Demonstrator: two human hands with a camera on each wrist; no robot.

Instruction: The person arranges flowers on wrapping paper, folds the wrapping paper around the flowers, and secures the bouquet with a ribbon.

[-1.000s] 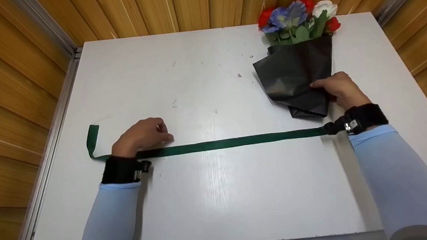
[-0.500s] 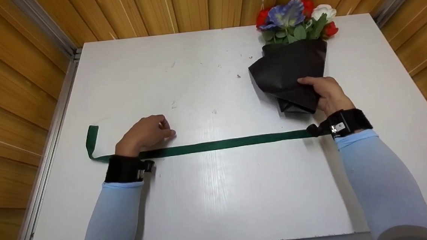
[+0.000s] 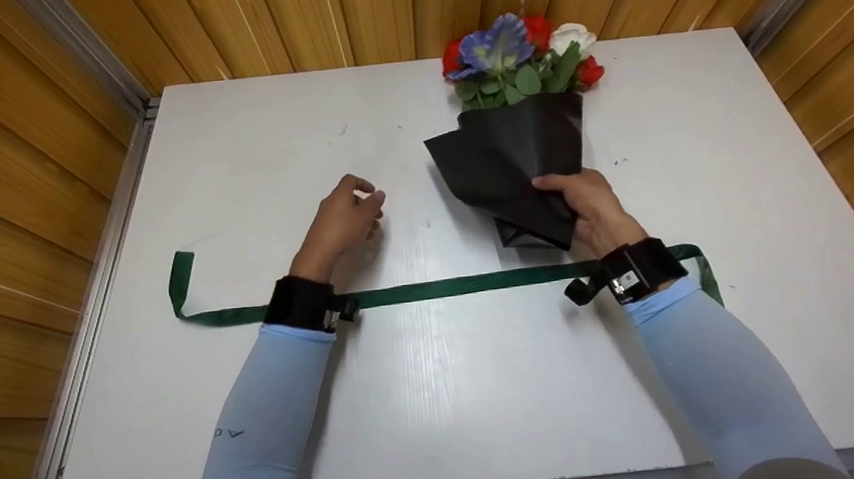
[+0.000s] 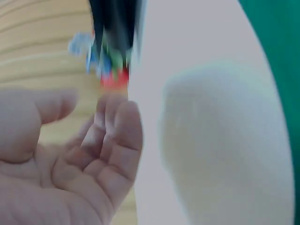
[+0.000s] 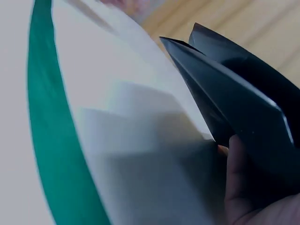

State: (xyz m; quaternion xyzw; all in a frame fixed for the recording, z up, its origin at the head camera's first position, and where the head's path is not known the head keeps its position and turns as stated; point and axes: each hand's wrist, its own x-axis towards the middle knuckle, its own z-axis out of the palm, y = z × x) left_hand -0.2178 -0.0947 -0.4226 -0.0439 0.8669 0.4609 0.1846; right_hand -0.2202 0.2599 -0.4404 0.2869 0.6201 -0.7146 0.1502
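My right hand (image 3: pixel 593 201) grips the lower right side of a bouquet (image 3: pixel 518 150) wrapped in black paper, with the thumb lying across the front. Red, blue-purple and white flowers (image 3: pixel 504 46) with green leaves stick out of its top. In the right wrist view the thumb presses on the black wrapping paper (image 5: pixel 234 93); the other fingers are mostly hidden. My left hand (image 3: pixel 343 219) is left of the bouquet, apart from it, fingers loosely bent and holding nothing. In the left wrist view its palm (image 4: pixel 70 178) shows bare. Below both hands a green ribbon (image 3: pixel 460 285) stretches across the table.
The white table (image 3: pixel 438 404) bears a few small dark marks. Wood-panelled walls (image 3: pixel 306 22) border its back and sides. The ribbon's left end bends upward, and its right end curls beneath my right forearm.
The bouquet has moved left and slightly toward me in my right hand. My left hand has moved right and farther forward, toward the bouquet. The ribbon's right end has come into sight.
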